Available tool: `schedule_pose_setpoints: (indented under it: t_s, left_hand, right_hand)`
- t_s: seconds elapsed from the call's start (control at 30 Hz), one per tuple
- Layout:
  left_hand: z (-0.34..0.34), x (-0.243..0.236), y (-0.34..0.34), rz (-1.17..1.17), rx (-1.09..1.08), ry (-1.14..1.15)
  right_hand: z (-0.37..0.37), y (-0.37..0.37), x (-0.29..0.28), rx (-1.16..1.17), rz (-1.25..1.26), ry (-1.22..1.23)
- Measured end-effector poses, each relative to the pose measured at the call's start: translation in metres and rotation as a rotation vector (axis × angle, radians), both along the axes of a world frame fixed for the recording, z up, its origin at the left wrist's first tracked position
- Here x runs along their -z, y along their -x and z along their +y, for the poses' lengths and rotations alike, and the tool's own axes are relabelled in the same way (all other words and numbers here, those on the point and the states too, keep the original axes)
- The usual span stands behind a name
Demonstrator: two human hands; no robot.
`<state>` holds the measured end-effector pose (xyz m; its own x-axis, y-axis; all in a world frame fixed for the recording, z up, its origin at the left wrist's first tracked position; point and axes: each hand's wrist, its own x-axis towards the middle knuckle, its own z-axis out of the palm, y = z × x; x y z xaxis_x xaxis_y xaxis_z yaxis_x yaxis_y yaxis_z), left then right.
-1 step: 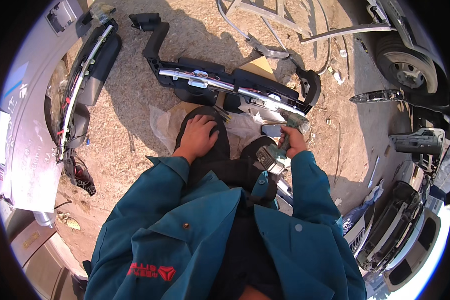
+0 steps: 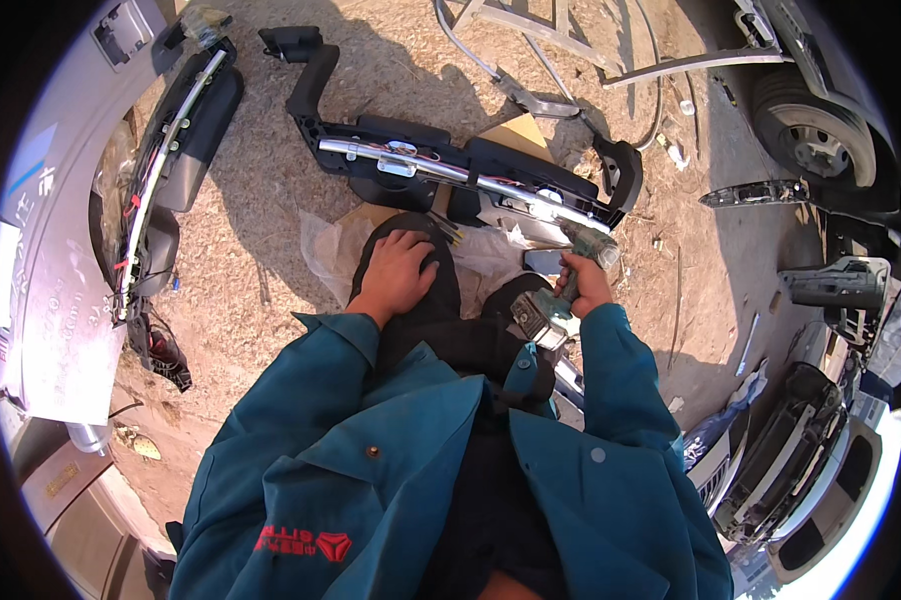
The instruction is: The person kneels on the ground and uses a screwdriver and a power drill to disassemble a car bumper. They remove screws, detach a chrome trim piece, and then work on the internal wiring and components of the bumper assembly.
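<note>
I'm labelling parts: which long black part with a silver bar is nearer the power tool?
The front part, beyond the knees; the left part lies farther away, beside the pale panel.

Lighting: bright, hard daylight. Ground (image 2: 661,320) warmly lit, crossed by dark shadows. Glare thrown by metal bar (image 2: 496,185); pale panel (image 2: 81,230) partly washed out; lower-right rim overexposed. Drill (image 2: 545,316) rendered fairly sharp. Straight edges bowed by fisheye distortion; corners blacked out.
</note>
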<state>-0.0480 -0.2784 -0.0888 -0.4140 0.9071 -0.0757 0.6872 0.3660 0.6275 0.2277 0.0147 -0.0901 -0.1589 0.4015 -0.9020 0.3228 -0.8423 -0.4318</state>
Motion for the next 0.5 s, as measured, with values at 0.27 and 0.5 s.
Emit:
schedule_pose_setpoints:
  t_s: [0.27,0.5]
  left_hand:
    - [-0.002,0.001,0.001,-0.014,-0.017,0.002]
    - [-0.002,0.001,0.003,-0.024,-0.002,0.007]
  right_hand:
    - [-0.012,0.003,-0.014,0.135,0.027,0.019]
    - [0.009,0.018,-0.016,-0.294,-0.251,-0.182]
